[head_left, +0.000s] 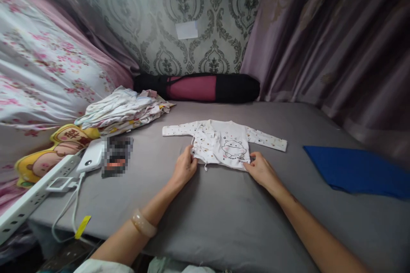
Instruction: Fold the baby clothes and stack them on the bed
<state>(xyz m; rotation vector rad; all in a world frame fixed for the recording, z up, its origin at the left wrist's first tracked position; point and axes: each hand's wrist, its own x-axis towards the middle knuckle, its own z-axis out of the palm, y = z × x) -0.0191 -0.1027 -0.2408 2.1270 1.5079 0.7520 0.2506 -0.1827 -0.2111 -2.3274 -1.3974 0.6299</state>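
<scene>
Baby shirt (235,134) lying spread just beyond both hands, sleeves out.
L hand (186,164) is pinching btm corner on its side, R hand (261,169) is pinching the opp. one, w/ gray sheet (224,213) underneath. Clothes pile (123,108) is sitting beyond & left of L hand; flat blue item (355,170) is lying right of R hand.

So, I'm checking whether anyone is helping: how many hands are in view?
2: the left hand at the lower left corner of the small shirt, the right hand at its lower right corner. No others show.
</scene>
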